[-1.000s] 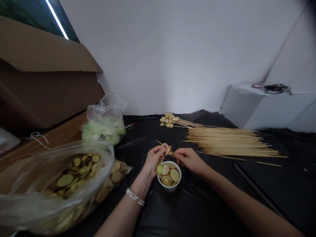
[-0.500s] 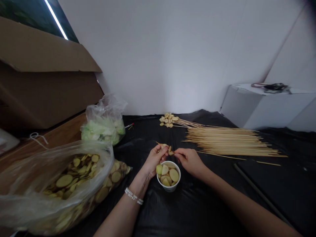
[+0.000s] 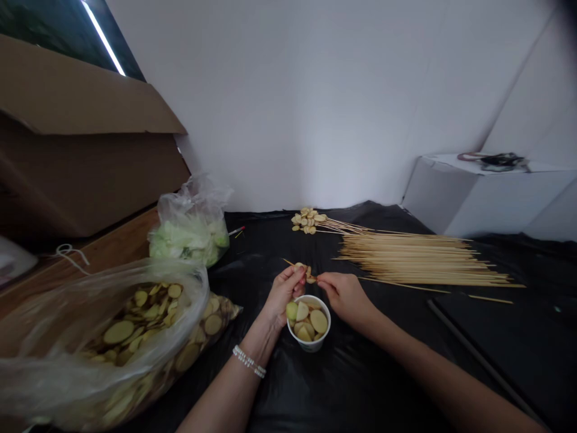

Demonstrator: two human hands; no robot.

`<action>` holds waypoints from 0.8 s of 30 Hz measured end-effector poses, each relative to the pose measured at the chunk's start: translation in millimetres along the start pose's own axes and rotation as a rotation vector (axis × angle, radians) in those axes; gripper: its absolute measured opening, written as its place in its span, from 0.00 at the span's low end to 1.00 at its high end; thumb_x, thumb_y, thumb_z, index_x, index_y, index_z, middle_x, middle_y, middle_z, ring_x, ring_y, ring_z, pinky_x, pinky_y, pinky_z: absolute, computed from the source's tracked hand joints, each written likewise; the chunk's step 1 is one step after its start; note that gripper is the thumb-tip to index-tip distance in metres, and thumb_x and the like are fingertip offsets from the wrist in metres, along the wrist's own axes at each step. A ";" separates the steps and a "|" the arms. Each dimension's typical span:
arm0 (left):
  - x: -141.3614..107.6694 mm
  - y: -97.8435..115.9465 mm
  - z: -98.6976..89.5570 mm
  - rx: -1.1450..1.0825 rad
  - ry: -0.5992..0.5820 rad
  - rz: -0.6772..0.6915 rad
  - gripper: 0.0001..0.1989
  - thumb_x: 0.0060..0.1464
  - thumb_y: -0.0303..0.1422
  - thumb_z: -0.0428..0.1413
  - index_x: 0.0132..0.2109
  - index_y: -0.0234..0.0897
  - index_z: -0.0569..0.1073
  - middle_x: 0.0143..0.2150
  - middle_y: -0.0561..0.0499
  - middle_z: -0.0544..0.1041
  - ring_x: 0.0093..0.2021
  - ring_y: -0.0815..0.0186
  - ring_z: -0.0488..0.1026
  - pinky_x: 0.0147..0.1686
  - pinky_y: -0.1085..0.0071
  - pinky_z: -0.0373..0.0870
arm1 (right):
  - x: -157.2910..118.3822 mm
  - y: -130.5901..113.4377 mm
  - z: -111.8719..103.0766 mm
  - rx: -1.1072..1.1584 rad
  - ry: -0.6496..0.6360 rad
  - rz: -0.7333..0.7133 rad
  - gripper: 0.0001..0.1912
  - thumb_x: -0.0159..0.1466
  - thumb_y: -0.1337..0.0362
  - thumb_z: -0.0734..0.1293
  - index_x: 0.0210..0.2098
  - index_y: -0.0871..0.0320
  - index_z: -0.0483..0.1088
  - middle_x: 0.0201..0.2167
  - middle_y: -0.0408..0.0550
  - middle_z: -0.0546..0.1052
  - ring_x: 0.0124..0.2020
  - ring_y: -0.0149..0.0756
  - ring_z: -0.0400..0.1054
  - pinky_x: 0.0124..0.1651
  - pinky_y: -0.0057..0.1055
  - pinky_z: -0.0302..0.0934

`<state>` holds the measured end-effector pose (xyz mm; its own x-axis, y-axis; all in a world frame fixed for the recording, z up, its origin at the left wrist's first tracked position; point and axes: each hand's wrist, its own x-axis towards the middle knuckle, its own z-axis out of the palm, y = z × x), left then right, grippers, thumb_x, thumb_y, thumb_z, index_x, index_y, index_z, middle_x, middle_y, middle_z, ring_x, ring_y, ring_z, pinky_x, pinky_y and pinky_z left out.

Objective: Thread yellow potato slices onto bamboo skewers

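My left hand (image 3: 283, 291) pinches pale potato slices (image 3: 309, 276) threaded on a thin wooden skewer (image 3: 287, 261), whose tip pokes out past the fingers on the left. To the right of those slices, the thumb and fingertips of my right hand (image 3: 349, 296) are closed on the same skewer, its long end running off rightward behind the hand. Just below and between both hands stands a white cup (image 3: 308, 347) filled with cut potato slices (image 3: 311, 322). Part of the threaded slices is hidden by my left fingers.
Many bare skewers (image 3: 419, 258) lie at the right, with finished potato skewers (image 3: 308, 220) behind them. At left sit a big plastic bag (image 3: 198, 276) of potato slices, a bag of green vegetables (image 3: 189, 237) and a cardboard box (image 3: 90, 174). A white box (image 3: 451, 192) stands back right.
The hands stay almost in place, both still on the skewer. The left forearm has shifted slightly right, and the right fingertips remain close beside the slices.
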<state>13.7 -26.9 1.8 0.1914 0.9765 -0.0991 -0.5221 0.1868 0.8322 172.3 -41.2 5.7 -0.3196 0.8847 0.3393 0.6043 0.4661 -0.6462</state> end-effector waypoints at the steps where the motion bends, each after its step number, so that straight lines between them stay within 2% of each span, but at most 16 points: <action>1: 0.1 -0.2 -0.1 -0.002 0.006 0.004 0.16 0.37 0.37 0.67 0.28 0.31 0.70 0.19 0.58 0.62 0.15 0.82 0.50 0.15 0.81 0.42 | -0.6 -0.4 0.5 -0.037 0.024 -0.030 0.13 0.63 0.67 0.57 0.32 0.58 0.74 0.30 0.49 0.77 0.33 0.33 0.69 0.37 0.26 0.57; 3: 0.1 0.0 -0.2 -0.001 0.019 0.010 0.17 0.37 0.37 0.67 0.28 0.31 0.69 0.19 0.58 0.62 0.16 0.82 0.50 0.15 0.81 0.42 | -0.9 -0.9 0.6 -0.021 0.023 -0.022 0.13 0.63 0.67 0.57 0.32 0.58 0.74 0.30 0.49 0.77 0.33 0.33 0.69 0.37 0.26 0.57; 7: 0.1 2.1 -1.7 0.007 0.042 0.047 0.17 0.38 0.37 0.67 0.29 0.31 0.71 0.19 0.58 0.62 0.16 0.82 0.50 0.15 0.81 0.43 | 2.0 0.9 -3.1 0.271 -0.151 0.193 0.13 0.63 0.62 0.58 0.33 0.59 0.74 0.20 0.42 0.73 0.19 0.28 0.62 0.24 0.24 0.53; 9: 0.8 2.8 -3.3 0.010 0.041 0.062 0.16 0.38 0.37 0.67 0.31 0.30 0.72 0.20 0.58 0.63 0.17 0.82 0.50 0.15 0.82 0.43 | 3.3 1.5 -5.2 0.311 -0.190 0.236 0.13 0.63 0.62 0.59 0.33 0.59 0.74 0.18 0.41 0.72 0.18 0.28 0.60 0.23 0.24 0.51; 11: 2.0 2.6 -5.1 0.010 0.039 0.062 0.16 0.39 0.36 0.66 0.31 0.30 0.72 0.21 0.57 0.63 0.17 0.82 0.51 0.15 0.82 0.44 | 2.8 0.4 -6.5 0.201 -0.156 0.180 0.13 0.63 0.63 0.59 0.31 0.59 0.74 0.20 0.42 0.73 0.21 0.28 0.63 0.26 0.24 0.54; 13: 3.5 1.8 -6.6 0.006 0.045 0.064 0.16 0.39 0.36 0.67 0.31 0.29 0.72 0.21 0.57 0.64 0.17 0.82 0.51 0.15 0.83 0.44 | 0.0 -2.5 -6.7 -0.017 -0.102 0.075 0.13 0.64 0.65 0.57 0.31 0.59 0.73 0.25 0.45 0.75 0.27 0.30 0.67 0.31 0.24 0.56; 16: 5.1 0.5 -8.0 -0.010 0.059 0.077 0.16 0.39 0.35 0.67 0.30 0.29 0.71 0.21 0.57 0.64 0.17 0.83 0.51 0.15 0.83 0.43 | -6.1 -7.9 -5.4 -0.374 -0.063 -0.065 0.14 0.65 0.70 0.55 0.41 0.60 0.72 0.35 0.51 0.75 0.34 0.34 0.69 0.34 0.26 0.57; 19: 5.4 0.2 -8.2 -0.035 0.067 0.079 0.15 0.39 0.35 0.67 0.29 0.29 0.71 0.21 0.57 0.64 0.17 0.83 0.51 0.15 0.83 0.43 | -8.2 -9.7 -4.4 -0.497 -0.079 -0.115 0.16 0.64 0.72 0.55 0.47 0.60 0.69 0.38 0.53 0.75 0.36 0.36 0.69 0.35 0.27 0.57; 21: 4.9 0.6 -7.9 -0.040 0.068 0.075 0.15 0.39 0.34 0.67 0.30 0.29 0.71 0.21 0.57 0.64 0.17 0.83 0.51 0.15 0.84 0.44 | -5.5 -7.6 -4.9 -0.377 -0.074 -0.072 0.14 0.64 0.71 0.55 0.42 0.60 0.71 0.36 0.52 0.75 0.35 0.34 0.69 0.36 0.26 0.57; 24: 4.1 1.2 -7.5 -0.028 0.065 0.076 0.16 0.39 0.34 0.67 0.31 0.28 0.72 0.21 0.57 0.65 0.17 0.83 0.52 0.15 0.84 0.45 | 0.9 -1.3 -7.1 -0.007 -0.129 0.069 0.13 0.64 0.65 0.57 0.32 0.59 0.72 0.26 0.45 0.75 0.28 0.31 0.67 0.33 0.25 0.57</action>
<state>7.6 -21.8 -1.7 0.0964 0.9927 -0.0722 -0.5567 0.1139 0.8229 176.4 -41.0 11.7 -0.3684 0.9072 0.2031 0.6329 0.4048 -0.6600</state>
